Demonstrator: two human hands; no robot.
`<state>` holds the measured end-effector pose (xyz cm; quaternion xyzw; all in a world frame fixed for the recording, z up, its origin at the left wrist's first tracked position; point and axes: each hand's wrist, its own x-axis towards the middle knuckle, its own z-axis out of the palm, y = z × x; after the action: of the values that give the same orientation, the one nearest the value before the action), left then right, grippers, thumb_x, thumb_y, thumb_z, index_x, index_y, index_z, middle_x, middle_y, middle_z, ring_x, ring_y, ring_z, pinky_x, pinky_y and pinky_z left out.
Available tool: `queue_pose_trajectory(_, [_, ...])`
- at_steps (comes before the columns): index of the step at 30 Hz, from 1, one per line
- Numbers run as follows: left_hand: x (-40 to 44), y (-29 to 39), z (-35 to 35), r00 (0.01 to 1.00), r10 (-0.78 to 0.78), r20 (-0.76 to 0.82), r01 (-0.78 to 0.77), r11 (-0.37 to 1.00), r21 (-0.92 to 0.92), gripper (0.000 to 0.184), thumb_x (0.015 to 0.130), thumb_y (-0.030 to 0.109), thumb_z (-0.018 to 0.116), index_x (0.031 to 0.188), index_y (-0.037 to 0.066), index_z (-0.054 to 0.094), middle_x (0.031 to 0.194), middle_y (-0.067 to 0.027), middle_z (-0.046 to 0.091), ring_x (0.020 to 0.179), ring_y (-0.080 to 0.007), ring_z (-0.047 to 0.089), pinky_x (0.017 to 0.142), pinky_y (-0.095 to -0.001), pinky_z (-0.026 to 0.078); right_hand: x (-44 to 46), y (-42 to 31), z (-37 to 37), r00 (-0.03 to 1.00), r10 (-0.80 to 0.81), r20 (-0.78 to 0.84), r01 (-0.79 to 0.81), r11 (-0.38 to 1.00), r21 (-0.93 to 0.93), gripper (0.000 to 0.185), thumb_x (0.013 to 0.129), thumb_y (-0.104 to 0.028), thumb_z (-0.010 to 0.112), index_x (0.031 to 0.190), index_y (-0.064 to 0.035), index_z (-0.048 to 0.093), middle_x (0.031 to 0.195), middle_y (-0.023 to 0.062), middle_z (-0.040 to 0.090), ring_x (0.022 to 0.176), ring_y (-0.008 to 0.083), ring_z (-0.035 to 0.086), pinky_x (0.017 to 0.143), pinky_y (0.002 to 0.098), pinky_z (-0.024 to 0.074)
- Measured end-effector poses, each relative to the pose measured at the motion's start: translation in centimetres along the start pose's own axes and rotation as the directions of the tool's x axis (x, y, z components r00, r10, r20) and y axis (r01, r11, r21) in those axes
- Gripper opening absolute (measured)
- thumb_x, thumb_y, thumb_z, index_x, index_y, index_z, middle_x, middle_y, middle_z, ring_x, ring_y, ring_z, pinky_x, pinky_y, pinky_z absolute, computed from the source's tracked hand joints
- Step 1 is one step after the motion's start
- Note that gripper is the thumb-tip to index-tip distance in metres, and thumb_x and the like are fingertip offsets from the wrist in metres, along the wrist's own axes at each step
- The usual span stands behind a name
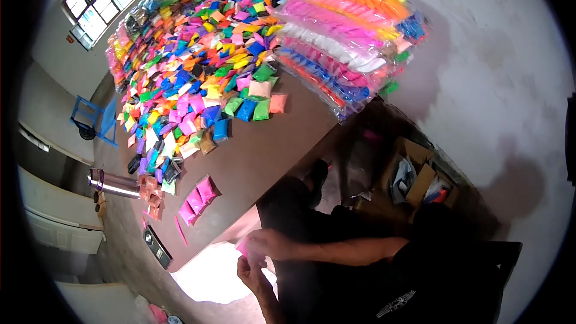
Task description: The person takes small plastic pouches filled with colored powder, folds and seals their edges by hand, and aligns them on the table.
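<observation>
Low in front of my lap, off the table's edge, my hands are close together around a small pink packet (242,246). My right hand (267,244) has its fingers closed at the packet's side. Just below it, the fingers of my left hand (251,269) pinch the packet's lower end. Parts of the packet are hidden by the fingers. On the brown table near my hands lies a joined strip of pink packets (198,201). A thin pink strip (181,230) and a dark flat box (157,247) are close to the table edge.
A large heap of colourful packets (198,78) covers the table's far part. Clear bags of coloured packets (342,30) are stacked beside it. A metal flask (114,183) lies near brown packets (151,195). Open cardboard boxes (420,174) stand on the floor; a blue chair (102,121) is beyond.
</observation>
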<state>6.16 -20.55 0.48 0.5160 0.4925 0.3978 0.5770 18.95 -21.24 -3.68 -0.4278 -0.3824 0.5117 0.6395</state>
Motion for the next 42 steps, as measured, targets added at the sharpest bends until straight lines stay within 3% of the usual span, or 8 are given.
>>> queue_pose_trajectory(8, [0.0, -0.6, -0.5, 0.999, 0.013, 0.035, -0.018, 0.991, 0.136, 0.026, 0.102, 0.022, 0.062, 0.085, 0.003, 0.059, 0.074, -0.0027, 0.06, 0.067, -0.0086, 0.052, 0.059, -0.024, 0.041, -0.4, -0.9, -0.5, 0.998, -0.05, -0.028, 0.049, 0.998, -0.029, 0.027, 0.103, -0.024, 0.061, 0.118, -0.0034, 0.068, 0.083, 0.0011, 0.067, 0.073, 0.007, 0.061, 0.065, 0.0252, 0.0504])
queue_pose_trajectory(10, [0.4, -1.1, -0.5, 1.0, 0.014, -0.026, -0.008, 0.983, 0.184, 0.024, 0.101, 0.021, 0.064, 0.086, 0.003, 0.061, 0.075, -0.0034, 0.061, 0.069, -0.0088, 0.055, 0.06, -0.024, 0.043, -0.3, -0.6, -0.2, 0.997, 0.072, -0.026, -0.069, 0.992, 0.104, 0.021, 0.1, -0.022, 0.062, 0.109, -0.0042, 0.069, 0.081, 0.0033, 0.067, 0.073, 0.0094, 0.061, 0.064, 0.0273, 0.0512])
queue_pose_trajectory(14, [-0.3, 0.2, 0.1, 0.999, -0.052, -0.013, 0.053, 0.994, 0.094, 0.022, 0.1, 0.02, 0.066, 0.092, 0.0, 0.067, 0.076, -0.003, 0.065, 0.065, -0.0085, 0.055, 0.058, -0.0235, 0.043, -0.2, -0.7, -0.6, 0.998, -0.02, -0.067, 0.021, 1.0, 0.013, 0.02, 0.1, -0.02, 0.063, 0.098, -0.0009, 0.068, 0.077, 0.0022, 0.064, 0.065, 0.0079, 0.058, 0.057, 0.0259, 0.0478])
queue_pose_trajectory(16, [-0.3, -0.3, -0.2, 0.998, -0.066, 0.001, 0.066, 0.994, 0.084, 0.021, 0.1, 0.02, 0.066, 0.096, -0.001, 0.067, 0.077, -0.0024, 0.065, 0.066, -0.0081, 0.055, 0.061, -0.023, 0.042, -0.5, -2.8, -1.0, 0.992, 0.122, -0.009, -0.12, 0.987, 0.11, 0.02, 0.1, -0.018, 0.066, 0.101, 0.0012, 0.068, 0.08, 0.0037, 0.066, 0.069, 0.0099, 0.062, 0.061, 0.026, 0.0514])
queue_pose_trajectory(22, [-0.5, -0.1, 0.2, 0.993, -0.11, -0.033, 0.112, 0.992, 0.058, 0.025, 0.104, 0.023, 0.06, 0.093, 0.002, 0.065, 0.08, -0.0034, 0.063, 0.071, -0.0089, 0.053, 0.065, -0.0226, 0.042, -0.4, -1.6, -0.9, 0.994, 0.11, -0.027, -0.11, 0.994, -0.011, 0.021, 0.099, -0.016, 0.066, 0.109, 0.0025, 0.069, 0.086, 0.0067, 0.07, 0.077, 0.0121, 0.065, 0.07, 0.0275, 0.0548])
queue_pose_trajectory(25, [-0.4, -0.2, -0.2, 0.999, -0.046, -0.026, 0.048, 0.994, 0.096, 0.023, 0.104, 0.022, 0.06, 0.092, 0.003, 0.065, 0.077, -0.0027, 0.062, 0.069, -0.0091, 0.053, 0.064, -0.0228, 0.041, -0.5, -1.5, -0.7, 0.994, 0.1, -0.039, -0.097, 0.993, 0.064, 0.014, 0.098, -0.015, 0.066, 0.101, -0.0029, 0.072, 0.079, -0.0009, 0.066, 0.067, 0.0053, 0.059, 0.057, 0.0215, 0.0456])
queue_pose_trajectory(27, [-0.3, -0.2, -0.3, 0.999, -0.018, -0.029, 0.021, 0.994, 0.104, 0.022, 0.104, 0.022, 0.061, 0.091, 0.003, 0.065, 0.077, -0.0024, 0.062, 0.068, -0.0093, 0.053, 0.063, -0.023, 0.041, -0.4, -2.0, -1.2, 0.994, 0.106, 0.005, -0.106, 0.994, -0.008, 0.021, 0.096, -0.016, 0.068, 0.106, 0.0029, 0.069, 0.088, 0.0075, 0.07, 0.08, 0.0133, 0.065, 0.072, 0.0281, 0.0547])
queue_pose_trajectory(42, [0.1, -0.4, -0.6, 0.998, -0.032, -0.056, 0.036, 0.997, 0.064, 0.025, 0.104, 0.026, 0.062, 0.101, 0.001, 0.066, 0.087, -0.0033, 0.064, 0.077, -0.0097, 0.056, 0.068, -0.0237, 0.045, -0.4, -1.8, -1.4, 0.991, 0.136, 0.013, -0.135, 0.987, -0.086, 0.027, 0.096, -0.02, 0.067, 0.107, 0.0039, 0.07, 0.093, 0.0129, 0.072, 0.084, 0.0192, 0.068, 0.078, 0.031, 0.0563])
